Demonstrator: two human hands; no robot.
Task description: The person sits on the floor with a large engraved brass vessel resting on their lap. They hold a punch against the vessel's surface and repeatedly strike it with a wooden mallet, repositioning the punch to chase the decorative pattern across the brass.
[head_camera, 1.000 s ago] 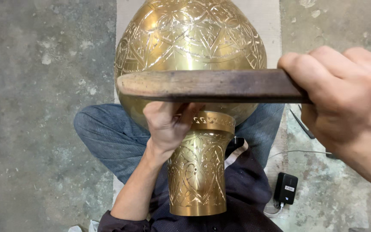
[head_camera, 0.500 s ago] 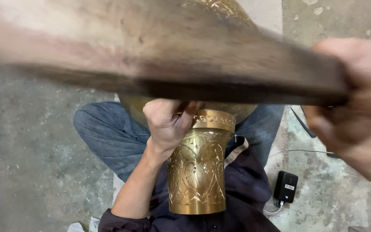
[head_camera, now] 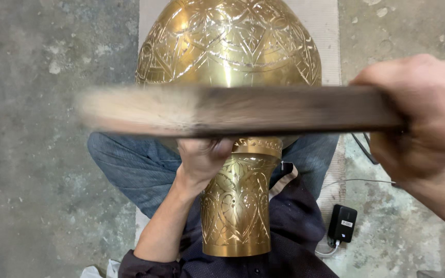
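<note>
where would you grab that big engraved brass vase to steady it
Grip the narrow neck, just below the raised collar where the left hand already sits. It is a straight cylinder slim enough to wrap, unlike the wide round belly. Come from the left side, since the wooden bar in the right hand crosses above.

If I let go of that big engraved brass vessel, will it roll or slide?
Probably rolls: the brass vessel has a rounded bulb and lies on its side across the lap. Its polished surface looks slippery. The left hand steadies its neck; likely stiff and fairly heavy.

Gold brass vase (head_camera: 233, 51) with engraved floral patterns, dark brown wooden stick (head_camera: 263, 109), blue jeans (head_camera: 130, 170)
</note>
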